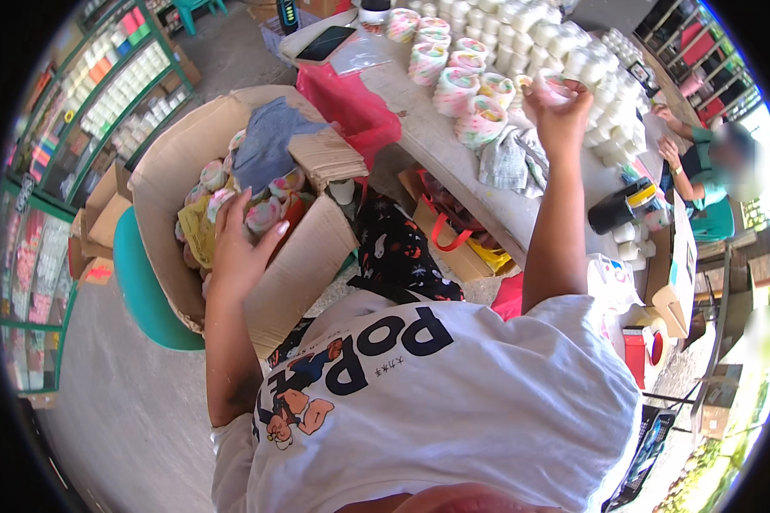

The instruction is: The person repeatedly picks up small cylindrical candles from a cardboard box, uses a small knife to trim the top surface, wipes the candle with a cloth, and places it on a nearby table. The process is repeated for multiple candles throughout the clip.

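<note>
My right hand is closed on a pale pink patterned piece at the back of the grey table, beside white stacked cups and rows of pastel multicoloured ring-shaped pieces. A crumpled grey cloth lies just below these rows. My left hand reaches into a cardboard box with fingers apart, touching or just above pastel pieces and near a yellow cloth. A blue cloth drapes over the box's contents. What lies under my left fingertips is partly hidden.
A teal chair supports the box. Green-framed shelves stand left. A pink bag, phone and black container are around the table. A co-worker in green is at the right. Boxes sit under the table.
</note>
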The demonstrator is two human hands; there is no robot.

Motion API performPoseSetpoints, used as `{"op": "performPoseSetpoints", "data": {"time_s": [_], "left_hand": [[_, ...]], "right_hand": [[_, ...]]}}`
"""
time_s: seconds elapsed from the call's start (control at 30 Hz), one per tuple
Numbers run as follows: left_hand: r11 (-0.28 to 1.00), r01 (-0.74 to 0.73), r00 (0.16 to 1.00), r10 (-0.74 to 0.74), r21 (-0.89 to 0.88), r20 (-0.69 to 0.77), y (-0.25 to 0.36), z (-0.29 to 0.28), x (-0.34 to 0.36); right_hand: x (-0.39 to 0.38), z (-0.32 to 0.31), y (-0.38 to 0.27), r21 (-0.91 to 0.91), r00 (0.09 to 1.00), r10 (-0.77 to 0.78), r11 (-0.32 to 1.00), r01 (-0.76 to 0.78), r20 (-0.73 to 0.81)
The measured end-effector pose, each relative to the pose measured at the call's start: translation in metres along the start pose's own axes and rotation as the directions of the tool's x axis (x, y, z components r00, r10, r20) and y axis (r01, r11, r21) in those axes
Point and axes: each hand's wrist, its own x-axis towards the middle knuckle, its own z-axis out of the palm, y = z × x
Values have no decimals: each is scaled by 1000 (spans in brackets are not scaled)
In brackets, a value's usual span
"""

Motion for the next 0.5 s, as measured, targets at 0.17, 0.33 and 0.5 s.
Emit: {"op": "performPoseSetpoints", "data": {"time_s": [0.17,0.33,0.5], "left_hand": [[999,38,998,-38,-4,48,0,3,8],[997,48,994,-54,67,90,1,5,3],[872,-178,970,76,456,232,-5,15,29]], "right_hand": [[47,10,125,-230,928,363,899,-373,-86],[43,20,122,-494,978,190,844,-210,-90],[-56,39,-140,374,786,-243,927,16,569]]}}
